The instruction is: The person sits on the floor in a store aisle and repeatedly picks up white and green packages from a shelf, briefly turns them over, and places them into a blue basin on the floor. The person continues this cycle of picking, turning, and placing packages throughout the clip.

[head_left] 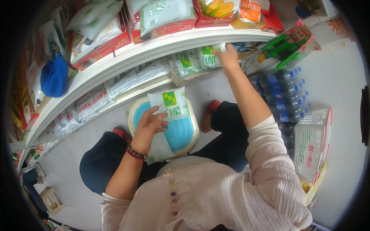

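Note:
My right hand [228,57] reaches to the lower shelf, its fingers at the top corner of a white and green pouch of white vinegar [208,59]. That pouch lies among similar pouches [186,65] in a clear plastic wrap. In front of me stands a stool with a blue top [182,132] and a cream rim. Another white vinegar pouch [173,111] lies on the stool, with a further pale pouch [159,147] nearer my body. My left hand [151,122] hovers over the stool beside the pouch, fingers apart and slightly curled; whether it touches the pouch is unclear.
A white shelf edge [162,39] curves above, bearing red display boxes [164,29] of bags. More pouches [122,82] line the lower shelf at left. Shrink-wrapped dark drink bottles [279,95] and a white plastic basket [310,144] stand at right. A small wooden stool [52,200] is at lower left.

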### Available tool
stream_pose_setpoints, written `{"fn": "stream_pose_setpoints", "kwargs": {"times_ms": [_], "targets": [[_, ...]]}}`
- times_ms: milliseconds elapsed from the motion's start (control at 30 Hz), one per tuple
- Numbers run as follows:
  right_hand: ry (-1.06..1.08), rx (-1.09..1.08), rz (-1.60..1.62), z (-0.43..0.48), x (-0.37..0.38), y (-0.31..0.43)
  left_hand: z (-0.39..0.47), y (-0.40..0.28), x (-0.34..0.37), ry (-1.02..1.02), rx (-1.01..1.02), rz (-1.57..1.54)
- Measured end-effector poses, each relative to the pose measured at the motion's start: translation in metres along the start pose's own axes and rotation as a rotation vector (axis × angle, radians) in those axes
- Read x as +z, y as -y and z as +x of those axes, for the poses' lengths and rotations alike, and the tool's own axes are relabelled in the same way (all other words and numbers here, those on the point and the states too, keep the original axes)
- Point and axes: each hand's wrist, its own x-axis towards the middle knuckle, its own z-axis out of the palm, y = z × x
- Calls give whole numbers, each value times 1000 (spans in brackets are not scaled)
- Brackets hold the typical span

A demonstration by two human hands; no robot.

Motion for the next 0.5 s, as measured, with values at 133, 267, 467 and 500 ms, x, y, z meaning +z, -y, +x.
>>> {"fn": "stream_pose_setpoints", "kwargs": {"times_ms": [133,267,467,500], "targets": [[120,18,29,45,13,-34,9,3,-2,-9,-12,-26],[281,2,-534,61,11,-48,15,5,-4,-27,-20,-30],[440,-209,-1402,56,39,-31,22,4,-5,-43,-40,0],[525,-189,-1402,55,42,-30,22,5,-5,-47,-40,5]]}}
